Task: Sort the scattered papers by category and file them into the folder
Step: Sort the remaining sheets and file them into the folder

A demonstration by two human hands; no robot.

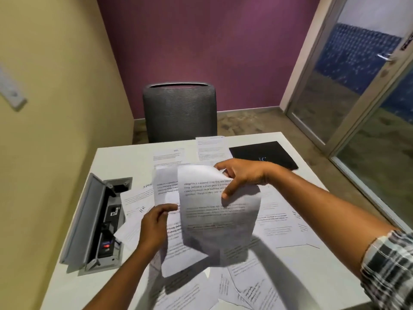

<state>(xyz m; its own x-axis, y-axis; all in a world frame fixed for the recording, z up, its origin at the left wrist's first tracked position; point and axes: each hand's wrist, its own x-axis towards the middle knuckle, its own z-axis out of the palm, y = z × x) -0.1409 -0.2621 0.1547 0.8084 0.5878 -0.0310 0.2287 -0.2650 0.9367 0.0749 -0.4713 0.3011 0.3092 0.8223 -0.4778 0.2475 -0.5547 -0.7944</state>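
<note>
Grey metal lined the open cable box (98, 222) sunk into the white table (330, 276) at left. The left hand (154, 227) pinched one white printed sheet (165, 191); the right hand (241, 175) gripped another curling sheet (219, 211). Loose papers (283, 222) covered the table, and the black folder (263, 155) lay shut at far right, so sorting looked barely begun, with no filing done.
</note>
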